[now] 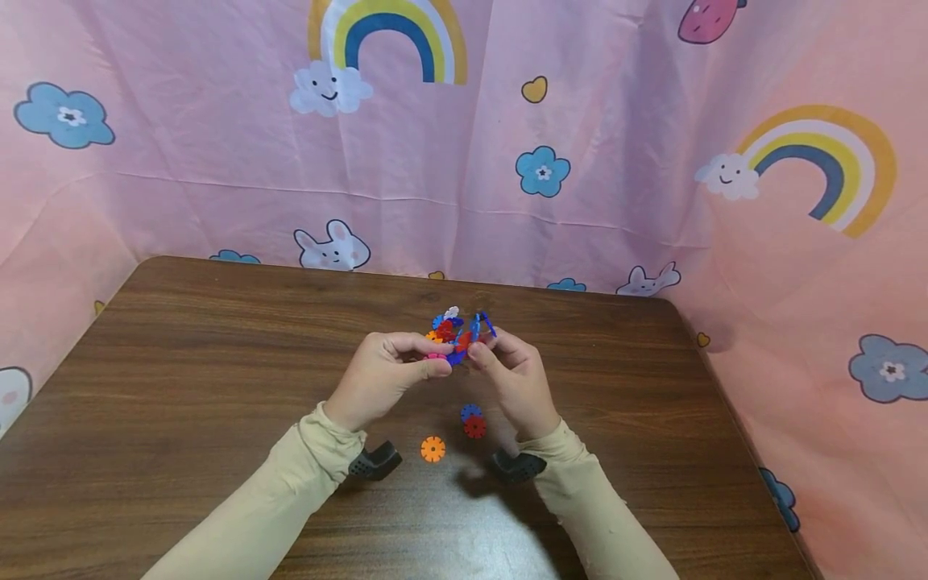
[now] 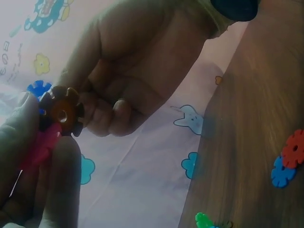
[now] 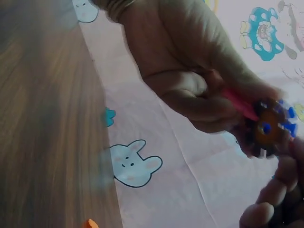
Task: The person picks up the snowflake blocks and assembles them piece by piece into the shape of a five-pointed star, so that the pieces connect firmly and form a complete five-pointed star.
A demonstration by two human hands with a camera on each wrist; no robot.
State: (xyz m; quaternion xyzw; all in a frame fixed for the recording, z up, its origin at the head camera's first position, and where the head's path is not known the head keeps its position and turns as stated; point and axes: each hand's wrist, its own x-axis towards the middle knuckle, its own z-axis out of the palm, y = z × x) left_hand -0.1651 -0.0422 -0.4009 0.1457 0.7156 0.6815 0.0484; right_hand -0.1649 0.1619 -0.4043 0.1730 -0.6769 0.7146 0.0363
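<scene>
In the head view, both hands are raised over the wooden table around a cluster of joined, notched plastic discs (image 1: pixel 445 329). The cluster has red, blue, orange, white and pink pieces. My left hand (image 1: pixel 380 377) pinches its near left side between thumb and fingers, at a pink disc (image 2: pixel 42 146). On the other side, my right hand (image 1: pixel 520 385) pinches the cluster near red and blue discs, with its thumb toward the camera. A darkened orange-brown disc (image 2: pixel 71 114) shows between the hands in the left wrist view. Fingers hide much of the cluster.
Below the hands on the table (image 1: pixel 217 403) lie a loose orange disc (image 1: pixel 432 449), a red disc (image 1: pixel 474 427) and a blue disc (image 1: pixel 470 412), the red overlapping the blue. A patterned pink curtain (image 1: pixel 435 145) hangs behind the table and along its sides.
</scene>
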